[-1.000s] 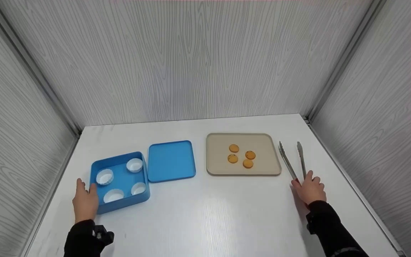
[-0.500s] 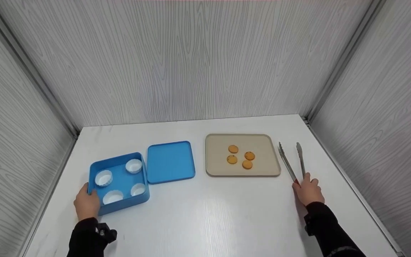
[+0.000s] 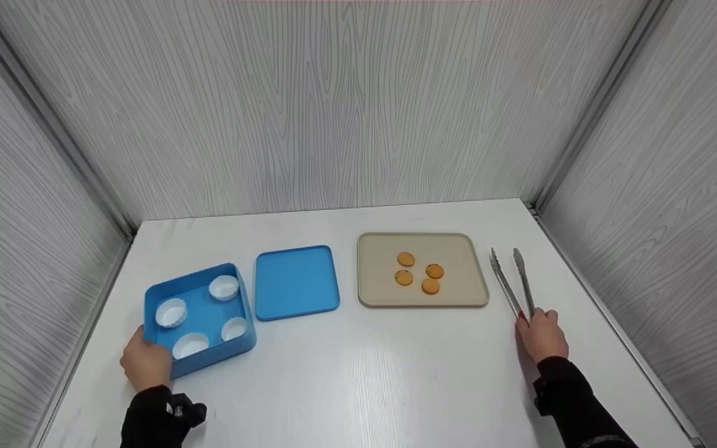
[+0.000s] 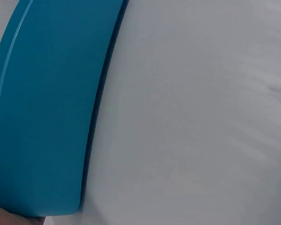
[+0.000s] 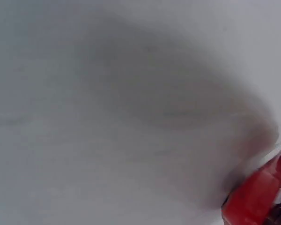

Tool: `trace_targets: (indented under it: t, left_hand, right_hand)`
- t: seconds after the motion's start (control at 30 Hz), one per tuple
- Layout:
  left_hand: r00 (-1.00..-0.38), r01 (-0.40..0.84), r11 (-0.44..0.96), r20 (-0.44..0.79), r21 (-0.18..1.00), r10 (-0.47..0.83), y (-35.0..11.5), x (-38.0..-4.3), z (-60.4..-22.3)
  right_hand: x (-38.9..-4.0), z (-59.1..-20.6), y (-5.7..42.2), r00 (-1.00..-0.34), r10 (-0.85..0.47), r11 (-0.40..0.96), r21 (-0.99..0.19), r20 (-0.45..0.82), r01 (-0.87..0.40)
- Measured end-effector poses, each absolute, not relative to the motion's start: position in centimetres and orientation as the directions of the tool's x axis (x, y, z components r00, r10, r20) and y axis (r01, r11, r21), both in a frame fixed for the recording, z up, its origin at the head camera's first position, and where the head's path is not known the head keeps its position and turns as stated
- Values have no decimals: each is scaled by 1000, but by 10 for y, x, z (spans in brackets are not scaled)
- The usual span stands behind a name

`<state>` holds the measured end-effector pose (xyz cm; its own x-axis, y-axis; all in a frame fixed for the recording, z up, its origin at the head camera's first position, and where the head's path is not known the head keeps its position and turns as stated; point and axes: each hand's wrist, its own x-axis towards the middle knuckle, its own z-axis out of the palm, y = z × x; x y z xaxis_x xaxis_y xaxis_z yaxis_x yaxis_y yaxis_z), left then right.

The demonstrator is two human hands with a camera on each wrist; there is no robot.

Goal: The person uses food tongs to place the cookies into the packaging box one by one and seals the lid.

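Note:
My left hand (image 3: 147, 363) grips the left wall of a blue box (image 3: 212, 359), thumb over the rim. Several white cups (image 3: 172, 312) stand inside the box. In the left wrist view the box's outer wall (image 4: 51, 108) fills the left side, with a bit of the hand at the lower corner. My right hand (image 3: 543, 338) holds metal tongs (image 3: 525, 283) by their red handle, arms spread and tips pointing away. The right wrist view shows the red handle (image 5: 257, 194) at the lower right; most of that hand is out of it.
A flat blue lid (image 3: 297, 283) lies just right of the box. Farther right, a beige tray (image 3: 467, 274) carries several round cookies (image 3: 404, 277). Grey wood-grain walls (image 3: 333, 106) enclose the white table (image 3: 333, 386) at the back and sides.
My left hand has closed onto the box wall, and the box has shifted left, away from the lid. The tongs' arms have come somewhat closer together in my right hand.

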<state>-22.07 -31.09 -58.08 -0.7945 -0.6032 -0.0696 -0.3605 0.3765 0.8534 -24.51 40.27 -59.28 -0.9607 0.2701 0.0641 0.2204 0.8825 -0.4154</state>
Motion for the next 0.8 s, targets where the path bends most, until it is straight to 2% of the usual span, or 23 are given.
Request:
trace_targets:
  t: [0.13,0.33,0.57,0.8]
  left_hand:
    - [-774,-331,334,-52,883,-631,-311,-211,-568]
    - [-796,-270,353,-2,896,-605,-296,-200,-538]
    - [-848,-194,342,18,920,-529,-250,-193,-515]
    - [-892,-213,317,-51,924,-449,-194,-184,-510]
  right_hand:
    - [-244,-590,404,-956,283,863,-455,75,219]
    - [-240,-584,408,-956,277,858,-473,96,201]
    - [-231,-568,406,-951,229,874,-475,209,106]
    - [-230,-553,393,-939,141,894,-448,313,-16]
